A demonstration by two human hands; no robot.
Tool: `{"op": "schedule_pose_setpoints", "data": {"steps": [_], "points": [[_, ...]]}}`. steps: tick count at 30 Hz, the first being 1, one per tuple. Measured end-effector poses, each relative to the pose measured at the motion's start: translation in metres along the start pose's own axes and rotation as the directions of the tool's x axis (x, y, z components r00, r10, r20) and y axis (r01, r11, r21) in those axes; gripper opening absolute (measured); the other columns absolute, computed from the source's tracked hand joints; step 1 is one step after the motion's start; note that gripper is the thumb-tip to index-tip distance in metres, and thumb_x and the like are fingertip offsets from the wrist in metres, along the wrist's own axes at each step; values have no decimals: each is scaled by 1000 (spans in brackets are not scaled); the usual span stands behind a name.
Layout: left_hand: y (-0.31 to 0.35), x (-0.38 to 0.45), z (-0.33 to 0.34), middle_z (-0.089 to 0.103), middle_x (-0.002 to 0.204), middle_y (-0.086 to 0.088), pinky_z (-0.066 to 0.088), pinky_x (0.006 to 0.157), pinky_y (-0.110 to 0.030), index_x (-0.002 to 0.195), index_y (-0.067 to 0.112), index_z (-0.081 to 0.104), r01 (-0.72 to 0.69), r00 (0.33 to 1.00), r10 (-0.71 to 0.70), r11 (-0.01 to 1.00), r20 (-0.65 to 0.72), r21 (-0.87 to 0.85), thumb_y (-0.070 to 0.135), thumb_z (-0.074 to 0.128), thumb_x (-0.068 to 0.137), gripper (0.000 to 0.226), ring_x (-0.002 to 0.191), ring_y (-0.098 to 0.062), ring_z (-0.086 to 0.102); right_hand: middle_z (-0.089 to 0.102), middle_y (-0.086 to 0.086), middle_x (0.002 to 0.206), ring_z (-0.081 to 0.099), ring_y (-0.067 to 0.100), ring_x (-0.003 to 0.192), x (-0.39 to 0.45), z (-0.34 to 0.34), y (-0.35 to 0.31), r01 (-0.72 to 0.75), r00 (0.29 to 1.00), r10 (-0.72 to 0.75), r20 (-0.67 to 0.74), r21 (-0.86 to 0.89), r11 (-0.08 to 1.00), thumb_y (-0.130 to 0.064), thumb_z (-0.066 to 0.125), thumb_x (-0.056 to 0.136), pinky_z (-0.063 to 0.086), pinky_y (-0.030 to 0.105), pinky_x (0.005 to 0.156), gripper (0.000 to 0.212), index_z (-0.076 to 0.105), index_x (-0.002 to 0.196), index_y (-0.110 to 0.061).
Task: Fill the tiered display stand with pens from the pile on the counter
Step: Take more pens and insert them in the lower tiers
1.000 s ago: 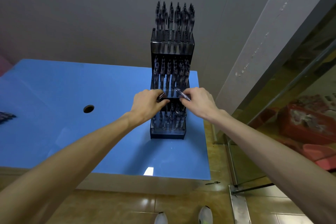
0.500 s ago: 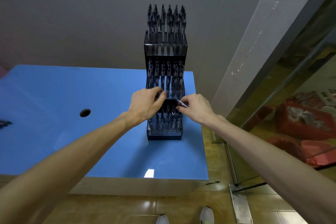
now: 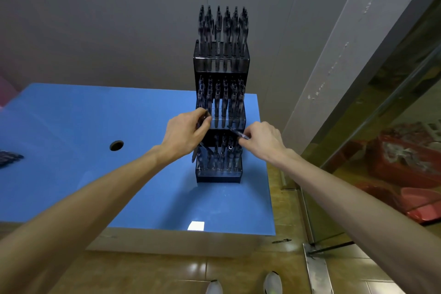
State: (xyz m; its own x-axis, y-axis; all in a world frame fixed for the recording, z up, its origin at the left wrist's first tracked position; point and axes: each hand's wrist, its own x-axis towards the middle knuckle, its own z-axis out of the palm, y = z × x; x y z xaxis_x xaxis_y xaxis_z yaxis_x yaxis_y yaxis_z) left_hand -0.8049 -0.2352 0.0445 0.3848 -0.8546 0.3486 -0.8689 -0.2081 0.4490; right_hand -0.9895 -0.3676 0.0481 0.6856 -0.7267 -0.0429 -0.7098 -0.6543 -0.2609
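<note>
A dark three-tier display stand [image 3: 220, 175] stands near the right end of the blue counter [image 3: 95, 162], with several pens upright in every tier. My left hand [image 3: 185, 135] grips a small bundle of pens [image 3: 200, 141] at the stand's left side, level with the middle tier. My right hand [image 3: 261, 139] pinches a single pen [image 3: 238, 133], held slanted over the lowest tier's back rows. A few loose pens [image 3: 9, 161] of the pile lie at the counter's far left edge.
A round hole [image 3: 116, 145] is cut in the counter left of the stand. A grey wall is behind, a metal frame and glass to the right. Red bins [image 3: 405, 164] lie beyond the glass. My shoes [image 3: 272, 283] show on the tiled floor below.
The view has tilted slightly. My right hand has lowered its pen towards the lowest tier. My left hand stays beside the stand with its pens.
</note>
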Motion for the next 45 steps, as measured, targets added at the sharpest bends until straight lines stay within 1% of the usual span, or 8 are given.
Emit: {"op": "schedule_pose_setpoints", "data": {"steps": [4, 8, 14, 19, 24, 31, 41, 45], "points": [[-9, -2, 0, 64, 71, 10, 51, 60, -37, 92, 24, 59, 40, 998, -40, 999, -39, 4, 42, 44, 105, 27, 60, -12, 60, 49, 1, 53, 47, 24, 54, -3, -1, -5, 37, 999, -37, 15, -26, 999, -25, 60, 88, 31, 27, 49, 29, 55, 61, -18], [-19, -6, -6, 64, 73, 14, 46, 58, -32, 93, 23, 63, 97, 987, -95, 995, -130, 9, 40, 47, 105, 26, 61, -11, 60, 58, 0, 56, 54, 24, 57, -2, 3, -18, 86, 988, -80, -134, 34, 996, -31, 60, 88, 47, 31, 57, 26, 60, 66, -18], [-38, -11, -17, 66, 82, 12, 44, 63, -32, 93, 22, 64, 204, 964, -213, 976, -160, -70, 37, 48, 104, 25, 62, -5, 60, 69, -5, 73, 64, 21, 75, 19, 8, -62, 245, 969, -242, -53, 63, 967, -41, 67, 90, 48, 32, 66, 16, 72, 95, -26], [-50, -16, -19, 63, 95, 9, 54, 75, -42, 95, 20, 65, 244, 947, -274, 952, -165, -184, 35, 51, 105, 23, 69, -10, 64, 64, -1, 67, 60, 23, 67, 33, 19, -94, 261, 965, -261, 29, -22, 965, -45, 71, 87, 39, 30, 57, 28, 67, 77, -19], [-56, -19, -13, 60, 99, 10, 55, 79, -46, 94, 23, 65, 283, 936, -321, 930, -142, -233, 37, 51, 104, 22, 71, -15, 69, 63, 4, 63, 57, 24, 60, 36, 25, -103, 250, 967, -250, 49, 5, 968, -31, 68, 86, 36, 29, 53, 28, 59, 64, -16], [-52, -12, -1, 59, 100, 9, 56, 82, -44, 98, 25, 69, 261, 948, -297, 933, -119, -249, 42, 51, 104, 25, 71, -12, 70, 59, -1, 58, 58, 23, 61, 32, 14, -77, 216, 974, -214, -73, 15, 976, -37, 65, 91, 39, 32, 56, 30, 62, 67, -18], [-41, -8, 10, 62, 99, 14, 60, 70, -45, 103, 26, 65, 203, 970, -232, 934, -68, -293, 42, 61, 99, 16, 67, -7, 70, 60, -2, 66, 57, 23, 66, 26, 18, -71, 153, 987, -153, -39, 4, 988, -39, 67, 93, 36, 31, 60, 26, 61, 76, -21], [-39, -13, 11, 66, 99, 16, 60, 68, -44, 101, 27, 61, 208, 969, -238, 930, -65, -304, 40, 67, 97, 14, 64, -3, 70, 54, -5, 59, 54, 19, 60, 23, 23, -68, 173, 985, -173, -11, -16, 985, -47, 67, 93, 33, 30, 54, 38, 51, 66, -25]]}}
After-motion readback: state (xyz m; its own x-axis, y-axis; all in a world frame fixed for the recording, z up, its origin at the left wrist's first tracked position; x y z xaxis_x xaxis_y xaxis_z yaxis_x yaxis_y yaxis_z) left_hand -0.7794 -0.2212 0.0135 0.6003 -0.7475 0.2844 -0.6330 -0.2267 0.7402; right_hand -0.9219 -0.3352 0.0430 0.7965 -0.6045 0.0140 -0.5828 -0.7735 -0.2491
